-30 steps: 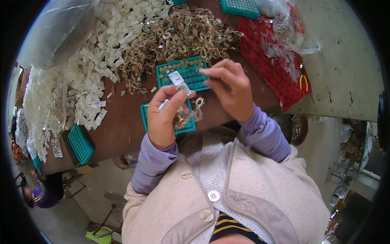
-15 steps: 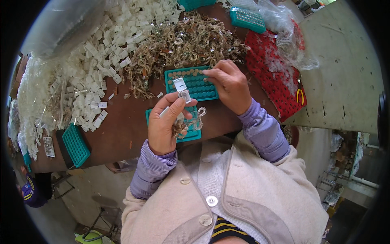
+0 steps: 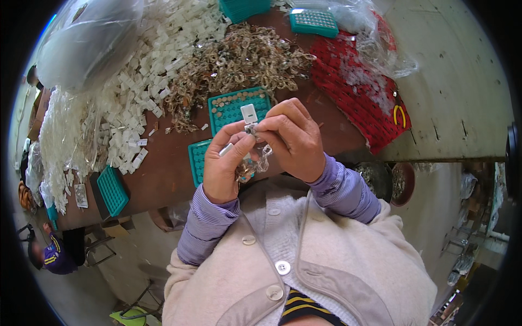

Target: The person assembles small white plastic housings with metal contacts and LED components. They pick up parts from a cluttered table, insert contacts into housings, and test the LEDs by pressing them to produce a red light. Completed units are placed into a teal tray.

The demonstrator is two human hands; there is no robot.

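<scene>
teal tray (image 3: 231, 106) holding brown pieces (image 3: 234, 99), hands pinching white clip (image 3: 249, 114)

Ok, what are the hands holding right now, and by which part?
Both hands pinch one small white tag at its lower end, where a little metal piece sits; left hand, right hand. The left also cups clear rings against its palm.

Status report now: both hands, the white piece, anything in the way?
Left hand and right hand pinch small white tag together. Held above teal tray. Nothing between the hands.
</scene>
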